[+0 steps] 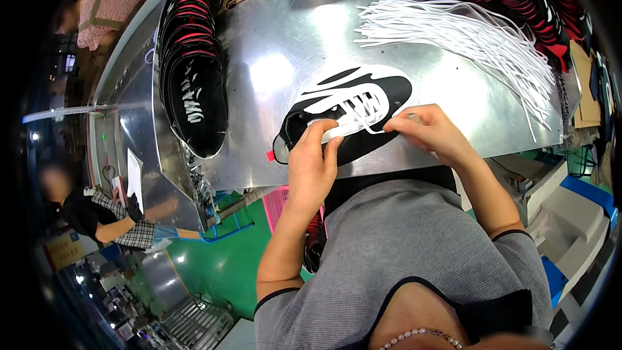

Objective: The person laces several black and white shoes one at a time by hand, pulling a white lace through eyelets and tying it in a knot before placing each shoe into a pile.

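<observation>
**A:** State the layout of the surface (262, 113).
**B:** Bare metal. Its near edge runs in front of the person's waist, and one shoe (329, 99) lies close to that edge.

**A:** Which way does the shoe lie from the hands?
**B:** Just beyond them. The long axis is oblique: heel toward the near left, toe toward the far right.

**A:** Left grip (308, 170)?
**B:** At the heel half, thumb and forefinger closed on the white edge beside the foot opening. It is the nearer of the two to the heel.

**A:** Right grip (433, 132)?
**B:** Nearer to the toe, at the near side of the shoe. Its fingertips are pinched together on a white lace (375, 131), which runs left from them to the laced rows. Contact with the shoe's side cannot be determined.

**A:** Items farther out?
**B:** A bundle of loose white laces (453, 34), beyond the right grip and apart from the shoe. A curved row of black-and-red shoe parts (192, 39) stands at the left; a second row (518, 10) lies at the far right.
</observation>
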Demonstrator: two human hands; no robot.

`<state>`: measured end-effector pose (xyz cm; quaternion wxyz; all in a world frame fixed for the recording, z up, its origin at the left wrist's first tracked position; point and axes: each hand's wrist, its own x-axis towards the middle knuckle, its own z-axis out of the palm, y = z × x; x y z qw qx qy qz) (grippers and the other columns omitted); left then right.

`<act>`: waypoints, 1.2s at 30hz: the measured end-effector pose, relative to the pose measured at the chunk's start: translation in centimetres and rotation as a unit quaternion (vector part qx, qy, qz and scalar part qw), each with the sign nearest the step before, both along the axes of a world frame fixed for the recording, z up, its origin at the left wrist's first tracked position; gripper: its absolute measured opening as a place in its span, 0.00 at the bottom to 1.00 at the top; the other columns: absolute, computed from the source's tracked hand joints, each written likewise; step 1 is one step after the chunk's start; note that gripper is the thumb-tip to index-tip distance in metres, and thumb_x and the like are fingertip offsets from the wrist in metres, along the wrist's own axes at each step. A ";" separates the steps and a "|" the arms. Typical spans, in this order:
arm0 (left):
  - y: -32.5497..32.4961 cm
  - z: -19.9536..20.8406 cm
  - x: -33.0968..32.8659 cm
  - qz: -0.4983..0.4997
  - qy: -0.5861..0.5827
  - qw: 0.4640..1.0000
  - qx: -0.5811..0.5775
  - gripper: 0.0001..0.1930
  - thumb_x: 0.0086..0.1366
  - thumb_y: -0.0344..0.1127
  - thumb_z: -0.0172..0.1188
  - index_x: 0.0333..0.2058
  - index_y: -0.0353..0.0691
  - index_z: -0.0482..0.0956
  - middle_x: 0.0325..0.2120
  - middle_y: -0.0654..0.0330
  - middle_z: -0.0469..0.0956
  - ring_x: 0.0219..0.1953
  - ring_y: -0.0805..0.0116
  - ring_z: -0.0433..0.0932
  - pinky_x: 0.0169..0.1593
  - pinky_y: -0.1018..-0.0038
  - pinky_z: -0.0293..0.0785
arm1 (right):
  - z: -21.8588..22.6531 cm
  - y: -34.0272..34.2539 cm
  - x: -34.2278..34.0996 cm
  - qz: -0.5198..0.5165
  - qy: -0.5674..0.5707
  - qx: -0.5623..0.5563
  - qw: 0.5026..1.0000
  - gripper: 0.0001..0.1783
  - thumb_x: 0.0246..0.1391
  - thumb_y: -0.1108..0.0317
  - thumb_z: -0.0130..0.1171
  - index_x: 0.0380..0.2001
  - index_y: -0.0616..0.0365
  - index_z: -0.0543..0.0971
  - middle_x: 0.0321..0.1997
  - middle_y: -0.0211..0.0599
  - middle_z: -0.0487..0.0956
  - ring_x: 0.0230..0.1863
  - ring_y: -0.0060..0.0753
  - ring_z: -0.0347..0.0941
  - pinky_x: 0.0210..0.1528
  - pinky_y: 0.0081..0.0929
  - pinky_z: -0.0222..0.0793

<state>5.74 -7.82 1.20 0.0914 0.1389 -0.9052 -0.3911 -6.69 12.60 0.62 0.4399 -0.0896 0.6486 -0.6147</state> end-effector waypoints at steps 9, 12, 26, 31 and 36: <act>0.7 0.0 -0.4 -0.015 0.012 0.999 0.029 0.09 0.62 0.27 0.59 0.41 0.34 0.74 0.34 0.48 0.78 0.35 0.47 0.78 0.38 0.61 0.72 | -2.3 -3.4 2.2 -0.059 -0.073 -0.117 0.989 0.08 0.56 0.67 0.65 0.33 0.60 0.82 0.17 0.15 0.67 0.15 0.06 0.50 0.17 0.14 0.41; 0.5 -0.4 -0.4 -0.006 -0.010 0.997 0.077 0.09 0.63 0.29 0.60 0.42 0.35 0.75 0.35 0.48 0.79 0.36 0.48 0.79 0.39 0.62 0.73 | -2.0 -4.9 3.4 -0.137 -0.046 -0.140 0.979 0.06 0.57 0.68 0.64 0.32 0.59 0.83 0.20 0.14 0.69 0.19 0.06 0.55 0.21 0.13 0.45; 1.1 -0.7 -0.9 0.037 0.014 0.999 -0.030 0.12 0.60 0.37 0.66 0.38 0.39 0.76 0.29 0.52 0.81 0.31 0.50 0.81 0.34 0.63 0.74 | -2.3 -2.2 4.6 -0.006 0.209 -0.028 0.977 0.12 0.65 0.64 0.52 0.42 0.61 0.67 0.23 0.33 0.74 0.26 0.23 0.70 0.31 0.25 0.66; 1.5 -0.5 -1.1 0.040 0.007 0.999 -0.020 0.10 0.59 0.32 0.66 0.37 0.34 0.79 0.30 0.52 0.83 0.32 0.61 0.83 0.37 0.71 0.75 | -2.3 -1.6 4.0 0.006 0.234 -0.005 0.972 0.11 0.64 0.64 0.53 0.38 0.62 0.70 0.24 0.37 0.77 0.25 0.30 0.73 0.30 0.28 0.67; 1.7 -0.8 -1.0 0.040 -0.001 0.999 0.005 0.10 0.59 0.32 0.67 0.37 0.34 0.79 0.29 0.52 0.82 0.31 0.61 0.82 0.37 0.71 0.75 | -2.0 -1.8 3.2 0.030 0.238 0.021 0.971 0.10 0.63 0.66 0.54 0.36 0.62 0.71 0.23 0.37 0.78 0.23 0.31 0.74 0.28 0.28 0.67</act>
